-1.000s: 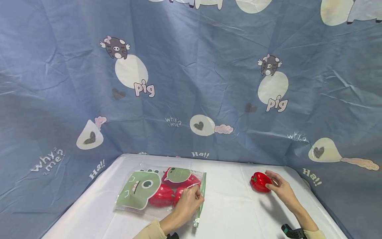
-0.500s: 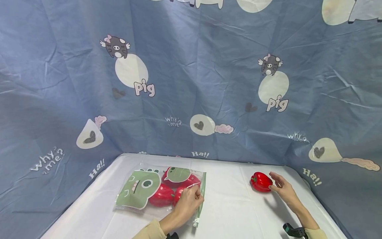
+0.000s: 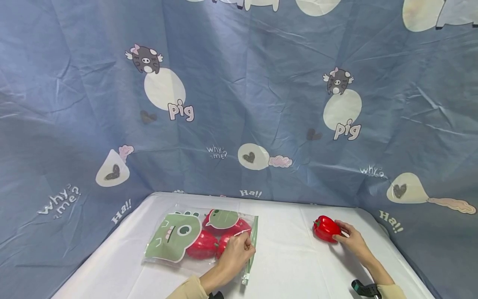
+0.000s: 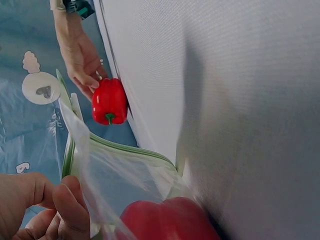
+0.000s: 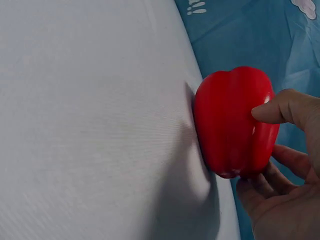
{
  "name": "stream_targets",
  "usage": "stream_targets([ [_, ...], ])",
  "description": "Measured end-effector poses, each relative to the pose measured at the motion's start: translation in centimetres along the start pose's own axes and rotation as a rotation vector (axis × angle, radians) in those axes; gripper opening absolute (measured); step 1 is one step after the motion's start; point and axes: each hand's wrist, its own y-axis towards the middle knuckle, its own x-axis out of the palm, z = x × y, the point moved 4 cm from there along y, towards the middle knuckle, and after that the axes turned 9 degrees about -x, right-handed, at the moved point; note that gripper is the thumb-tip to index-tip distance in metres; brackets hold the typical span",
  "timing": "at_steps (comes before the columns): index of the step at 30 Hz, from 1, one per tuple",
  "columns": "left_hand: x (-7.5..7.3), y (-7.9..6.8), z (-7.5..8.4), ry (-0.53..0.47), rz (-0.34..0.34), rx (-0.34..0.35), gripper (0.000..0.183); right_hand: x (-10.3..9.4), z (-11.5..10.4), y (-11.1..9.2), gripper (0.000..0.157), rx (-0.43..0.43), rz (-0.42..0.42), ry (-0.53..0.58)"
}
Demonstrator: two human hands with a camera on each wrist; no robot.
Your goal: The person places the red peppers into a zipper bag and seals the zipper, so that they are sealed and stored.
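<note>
On the left of the table lies a clear zip bag (image 3: 173,236) with a green cartoon print and several red bell peppers (image 3: 203,245) inside. My left hand (image 3: 234,251) pinches the upper film near the green-edged mouth. In the left wrist view the zip bag's mouth (image 4: 132,148) gapes, with one red pepper (image 4: 167,220) showing inside. On the right, a single red bell pepper (image 3: 325,229) rests on the table, its green stem toward the left. My right hand (image 3: 352,241) holds it from the right, thumb (image 5: 270,111) on one side and fingers curled round the other.
A white cloth covers the table (image 3: 284,249). Behind it and along the sides hangs a blue curtain (image 3: 224,104) printed with pigs. White tabletop lies between the zip bag and the single pepper.
My right hand drew slightly back from the single pepper, then came in again and closed its fingers on it. The left hand and the zip bag have stayed put.
</note>
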Motion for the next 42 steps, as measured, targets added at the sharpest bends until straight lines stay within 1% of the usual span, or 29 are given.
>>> stream_targets([
  [5, 0.1, 0.0, 0.0, -0.011, -0.004, -0.004, 0.018, 0.6, 0.1, -0.3, 0.07, 0.0, -0.008, -0.015],
  [10, 0.1, 0.0, 0.0, -0.015, -0.017, -0.017, 0.018, 1.0, 0.5, -0.3, 0.073, 0.01, 0.002, -0.017],
  [16, 0.0, -0.1, 0.1, -0.009, 0.01, 0.011, 0.018, 1.2, 0.7, -0.2, 0.075, 0.032, 0.022, -0.036],
  [19, 0.0, -0.1, 0.1, -0.01, 0.012, 0.009, 0.018, 1.3, 0.7, -0.3, 0.075, 0.052, 0.03, -0.05],
  [23, 0.0, -0.1, 0.1, -0.013, 0.007, -0.004, 0.017, 1.4, 0.6, -0.5, 0.073, 0.053, 0.034, -0.043],
  [29, 0.0, -0.1, 0.0, -0.02, 0.002, -0.008, 0.017, 1.6, -0.2, -0.7, 0.074, 0.04, 0.039, -0.053],
  [33, 0.0, -0.1, 0.0, -0.011, 0.0, -0.013, 0.017, 1.9, -0.9, -0.7, 0.07, 0.023, 0.042, -0.053],
  [38, -0.1, 0.0, 0.0, 0.008, 0.002, -0.015, 0.016, 2.6, -1.9, -0.7, 0.064, -0.014, 0.04, -0.041],
  [42, -0.1, 0.1, 0.0, 0.007, -0.006, -0.02, 0.016, 3.4, -2.7, -0.8, 0.063, -0.025, 0.029, -0.029],
])
